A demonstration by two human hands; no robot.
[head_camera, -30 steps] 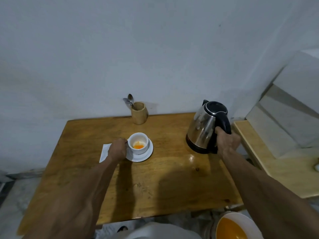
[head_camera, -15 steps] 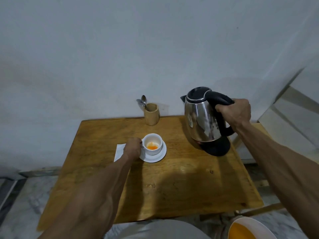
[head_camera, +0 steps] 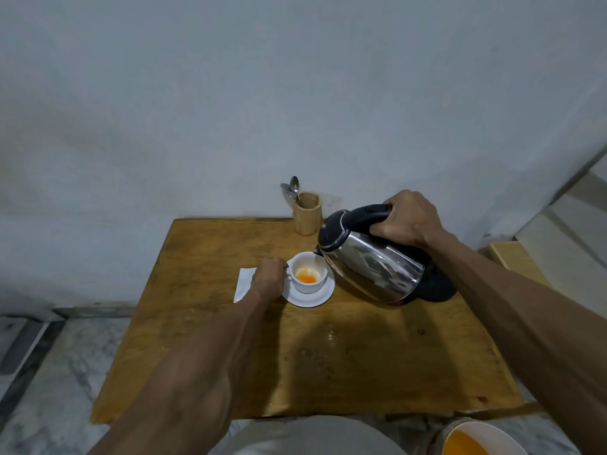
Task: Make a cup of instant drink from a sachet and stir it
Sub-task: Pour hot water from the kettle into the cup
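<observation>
A person's right hand (head_camera: 409,218), right of frame centre, is wrapped tight around the black handle of a stainless-steel kettle (head_camera: 371,257), fingers curled fully round the grip, tilting the kettle so its spout sits over the right rim of a small white cup (head_camera: 308,272) at the centre of the frame. The kettle hangs clear of its black base (head_camera: 438,285), which sits on the wooden tabletop (head_camera: 328,356) just behind and to the right of it. The left hand (head_camera: 269,277), loosely curled with the fingers drawn together, rests at the cup's left side, touching the handle area; whether it truly pinches the handle cannot be told. Inside the cup lies a patch of orange powder or liquid on a pale bottom. The cup stands on a white saucer (head_camera: 308,297), and a white sachet (head_camera: 244,284) lies flat just left of the saucer, partly under the left hand. At the tabletop's far edge, against the wall, a wooden holder (head_camera: 307,213) stands upright with spoons (head_camera: 292,188) in it. A bowl (head_camera: 476,436) of orange liquid shows at the lower right corner.
</observation>
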